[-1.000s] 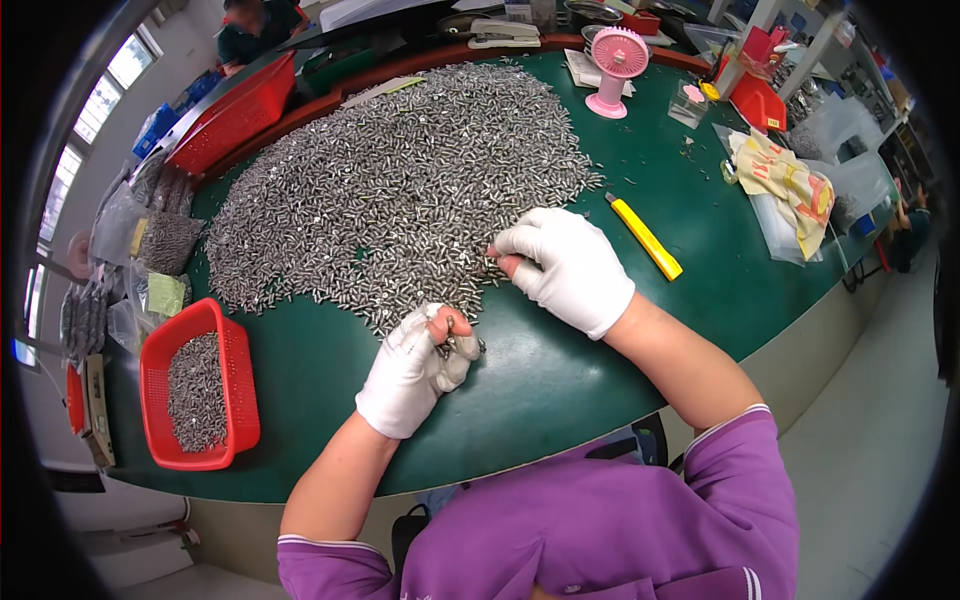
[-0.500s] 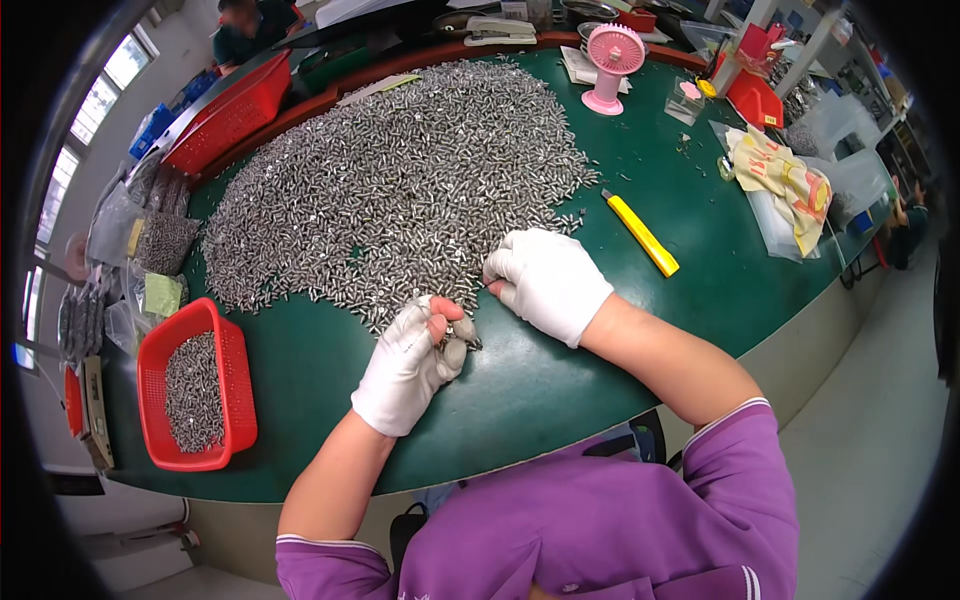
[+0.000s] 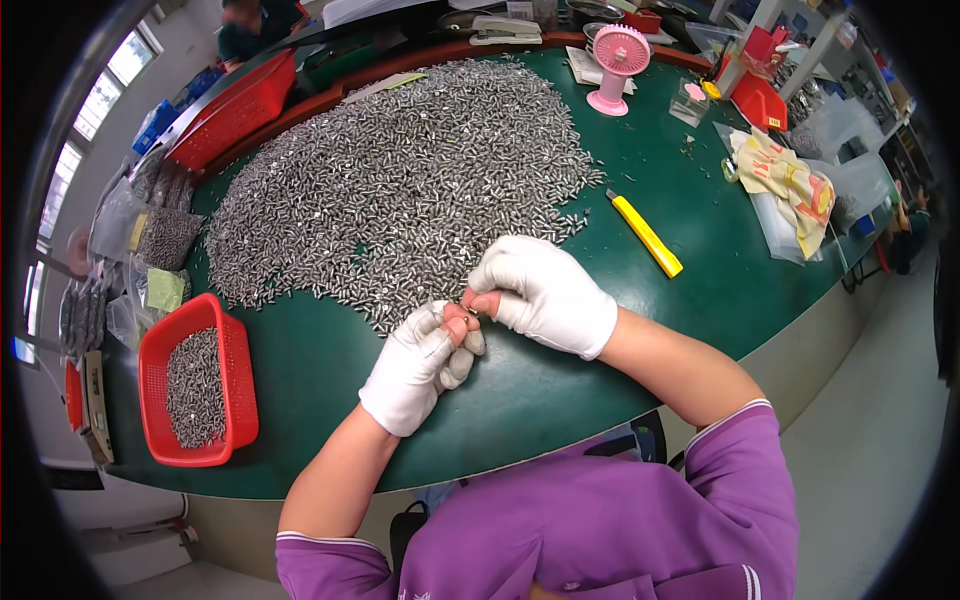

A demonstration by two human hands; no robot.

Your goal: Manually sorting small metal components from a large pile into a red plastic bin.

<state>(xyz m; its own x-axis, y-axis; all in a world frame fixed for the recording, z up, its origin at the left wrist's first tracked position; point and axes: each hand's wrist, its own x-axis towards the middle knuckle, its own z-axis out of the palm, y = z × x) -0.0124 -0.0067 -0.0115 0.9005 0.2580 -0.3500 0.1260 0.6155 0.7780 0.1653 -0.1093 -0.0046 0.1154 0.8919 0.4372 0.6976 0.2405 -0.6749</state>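
Observation:
A broad heap of small silvery metal pins point(image 3: 400, 170) covers much of the green tabletop point(image 3: 560, 390). At its near edge my two hands meet, both in white gloves with bare fingertips. My left hand point(image 3: 415, 365) is closed, thumb and forefinger pinching a tiny metal pin point(image 3: 467, 320), its other fingers curled so that the palm is hidden. My right hand point(image 3: 545, 295) is also closed, its thumb and forefinger pressed together right beside that pin. Whether anything sits between the right fingertips is too small to tell.
At the left stands a red plastic basket point(image 3: 245, 390) with more pins inside. A yellow utility knife point(image 3: 645, 235) lies right of the heap. Behind it are a pink fan point(image 3: 620, 55) and a clear box point(image 3: 688, 104). A patterned cloth point(image 3: 785, 185) lies at the right; bagged pins point(image 3: 165, 240) at left.
My right hand has moved left from the heap's edge, bringing its fingertips to those of my left hand. The metal bits that showed under my left fingers are less visible now.

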